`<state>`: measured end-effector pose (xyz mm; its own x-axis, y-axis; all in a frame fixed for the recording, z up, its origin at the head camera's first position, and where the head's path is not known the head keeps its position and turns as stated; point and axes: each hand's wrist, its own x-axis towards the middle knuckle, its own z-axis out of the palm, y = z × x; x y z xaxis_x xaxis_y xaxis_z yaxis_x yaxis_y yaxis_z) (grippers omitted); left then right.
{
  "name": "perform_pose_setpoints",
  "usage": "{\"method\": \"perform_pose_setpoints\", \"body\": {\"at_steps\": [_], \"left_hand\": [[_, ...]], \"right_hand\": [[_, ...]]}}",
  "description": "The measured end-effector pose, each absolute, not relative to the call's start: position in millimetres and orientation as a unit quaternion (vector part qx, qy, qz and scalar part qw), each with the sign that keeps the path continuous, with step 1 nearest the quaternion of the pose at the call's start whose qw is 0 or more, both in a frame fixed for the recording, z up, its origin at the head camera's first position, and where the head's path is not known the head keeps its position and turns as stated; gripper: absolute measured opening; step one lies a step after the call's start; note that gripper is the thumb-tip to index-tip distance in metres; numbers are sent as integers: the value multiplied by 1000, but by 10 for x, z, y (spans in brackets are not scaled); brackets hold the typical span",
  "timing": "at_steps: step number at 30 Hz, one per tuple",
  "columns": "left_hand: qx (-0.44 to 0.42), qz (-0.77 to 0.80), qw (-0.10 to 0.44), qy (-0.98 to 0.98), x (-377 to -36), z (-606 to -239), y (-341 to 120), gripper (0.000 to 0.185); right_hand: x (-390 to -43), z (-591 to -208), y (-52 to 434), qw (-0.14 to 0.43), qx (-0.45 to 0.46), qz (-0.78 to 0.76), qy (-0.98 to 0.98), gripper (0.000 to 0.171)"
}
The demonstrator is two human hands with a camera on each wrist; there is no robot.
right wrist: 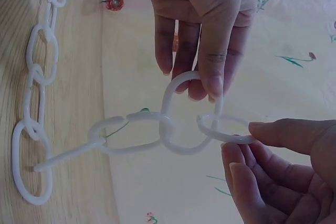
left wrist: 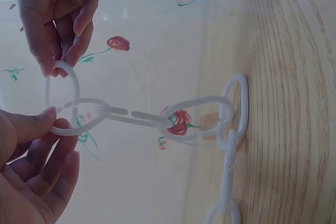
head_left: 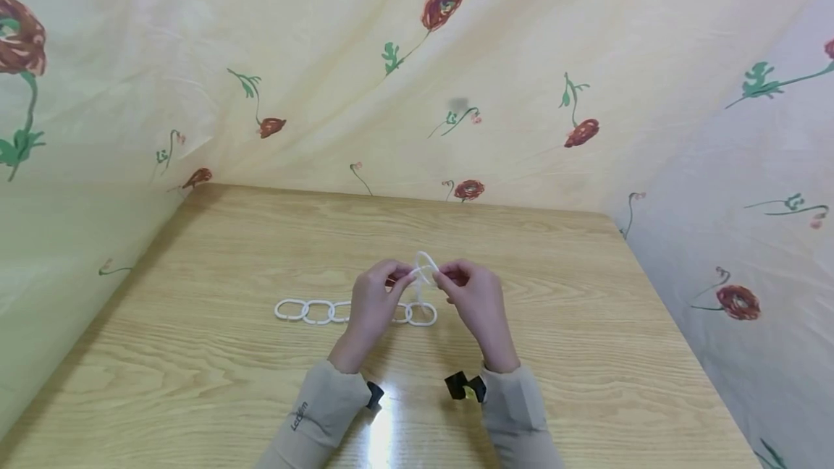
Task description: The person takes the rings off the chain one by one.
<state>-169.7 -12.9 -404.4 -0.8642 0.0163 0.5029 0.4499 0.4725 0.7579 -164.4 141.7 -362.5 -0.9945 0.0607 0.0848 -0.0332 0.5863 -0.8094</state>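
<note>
Soft even daylight, glare patch on table (head_left: 381,433) front edge, wide-angle bending at edges

One white chain (head_left: 355,310) (links overlapping), two hands, one table (head_left: 586,324)

A wooden counter boxed in by flowered cloth.

The counter (head_left: 195,353) has a pale wood top with strong wavy grain, and a bright patch of light glares near its front edge. A cream-yellow cloth (head_left: 521,56) hangs behind it in loose folds, printed with red flowers on green stems. The same print runs down the left side, where the cloth looks greenish, and down the right side, where it turns pale lilac. The light is soft and even.
</note>
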Motion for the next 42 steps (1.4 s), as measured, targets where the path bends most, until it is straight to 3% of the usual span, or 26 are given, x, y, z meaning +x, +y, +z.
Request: {"method": "perform_pose_setpoints", "body": {"at_steps": [24, 33, 42], "left_hand": [[-154, -485, 237, -828, -1704, -4055, -109, 8], [-154, -478, 237, -832, -1696, -4043, -101, 7], [-147, -476, 227, -837, -1686, -4032, -96, 8]], "right_hand": [[-1664, -3592, 1415, 54, -4, 475, -878, 16], [-1625, -3562, 1418, 82, 18, 477, -875, 12], [-1650, -3548, 1429, 59, -3, 481, -875, 16]]}}
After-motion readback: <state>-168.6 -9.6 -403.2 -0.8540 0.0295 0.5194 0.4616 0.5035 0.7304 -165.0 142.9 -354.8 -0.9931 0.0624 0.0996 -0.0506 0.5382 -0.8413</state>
